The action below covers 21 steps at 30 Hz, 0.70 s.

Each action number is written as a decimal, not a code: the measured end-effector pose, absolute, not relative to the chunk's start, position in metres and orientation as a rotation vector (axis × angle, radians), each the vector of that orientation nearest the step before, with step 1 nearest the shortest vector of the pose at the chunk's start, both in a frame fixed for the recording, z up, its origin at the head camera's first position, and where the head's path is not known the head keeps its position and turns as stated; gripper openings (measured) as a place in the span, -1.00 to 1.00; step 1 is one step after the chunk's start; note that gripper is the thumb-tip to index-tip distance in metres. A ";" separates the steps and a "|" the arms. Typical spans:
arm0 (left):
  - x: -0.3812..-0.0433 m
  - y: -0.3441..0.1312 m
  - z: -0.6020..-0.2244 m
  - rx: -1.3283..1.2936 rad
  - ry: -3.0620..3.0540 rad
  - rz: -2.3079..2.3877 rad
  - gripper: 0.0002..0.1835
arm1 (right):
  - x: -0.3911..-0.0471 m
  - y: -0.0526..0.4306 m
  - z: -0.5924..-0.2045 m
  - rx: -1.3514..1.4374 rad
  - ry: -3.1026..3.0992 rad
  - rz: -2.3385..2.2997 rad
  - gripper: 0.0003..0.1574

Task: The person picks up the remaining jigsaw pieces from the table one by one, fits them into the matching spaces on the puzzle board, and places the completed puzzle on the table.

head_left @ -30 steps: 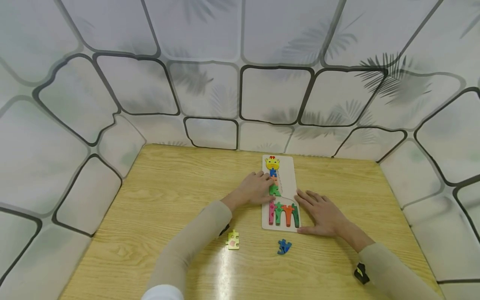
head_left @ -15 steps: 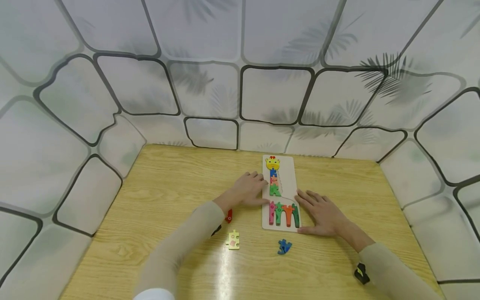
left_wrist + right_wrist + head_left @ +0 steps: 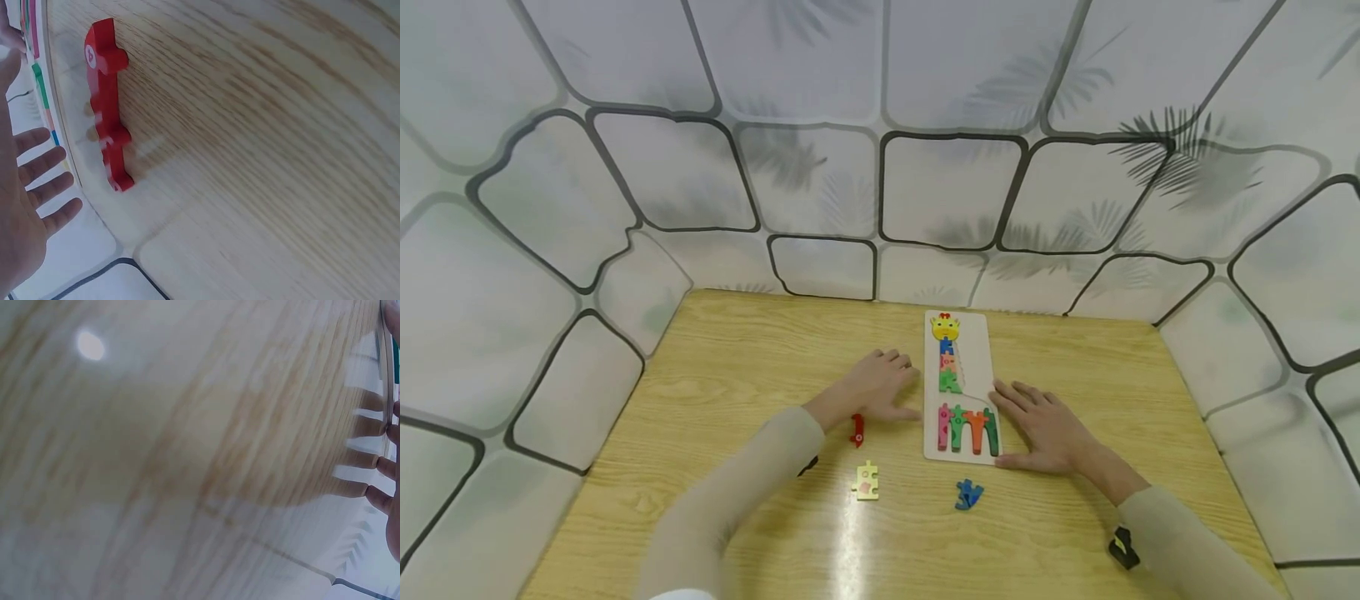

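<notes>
- The giraffe puzzle board [image 3: 976, 350] lies with its long axis running near to far from the person, the yellow giraffe head [image 3: 945, 327] at its far end.
- The left hand [image 3: 877, 387] is just outside the board's left edge, fingers extended and parted, holding nothing; the thumb points toward that edge across a narrow gap.
- The red strip piece [image 3: 858, 430] is on the wooden tabletop [image 3: 737, 358], left of the board and about level with its pink leg piece [image 3: 943, 429]. From the left hand it lies back toward the wrist, which seems to hide its far end in the head view.
- That strip's long axis is roughly parallel to the board's long side, its larger knobs facing away from the board.
- The right hand [image 3: 1041, 429] is at the board's right edge, fingers straight, gripping nothing. The board lies between it and the red strip piece, so the left hand is nearer and looks better placed; a pinch across the strip's width would call for drawing back from the board.
- The yellow piece [image 3: 866, 482] lies beyond the board's near left corner; the blue piece [image 3: 968, 493] lies off its near edge.
</notes>
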<state>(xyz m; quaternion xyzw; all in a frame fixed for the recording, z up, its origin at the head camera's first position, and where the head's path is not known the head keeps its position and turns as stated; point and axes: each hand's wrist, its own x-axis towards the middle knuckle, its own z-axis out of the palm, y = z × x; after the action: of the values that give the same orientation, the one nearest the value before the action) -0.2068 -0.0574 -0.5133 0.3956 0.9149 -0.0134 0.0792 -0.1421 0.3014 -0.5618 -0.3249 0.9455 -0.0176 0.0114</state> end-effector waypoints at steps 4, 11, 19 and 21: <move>-0.205 -0.067 -0.514 1.160 2.727 -0.025 -0.03 | -0.142 0.301 -0.561 -1.016 2.953 -0.058 0.39; -0.200 -0.087 -0.515 1.163 2.727 0.006 0.00 | -0.142 0.300 -0.558 -1.041 2.963 -0.059 0.38; -0.192 -0.108 -0.517 1.143 2.719 0.107 0.04 | -0.143 0.302 -0.562 -1.013 2.946 -0.066 0.40; -0.190 -0.113 -0.517 1.141 2.719 0.128 0.04 | -0.143 0.303 -0.562 -1.014 2.946 -0.071 0.39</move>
<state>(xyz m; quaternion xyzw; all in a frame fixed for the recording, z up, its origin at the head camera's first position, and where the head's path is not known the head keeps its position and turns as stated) -0.1899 -0.1130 -0.5174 0.3848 0.9171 0.0431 0.0949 -0.1434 0.3027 -0.5622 -0.3254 0.9452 -0.0229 0.0126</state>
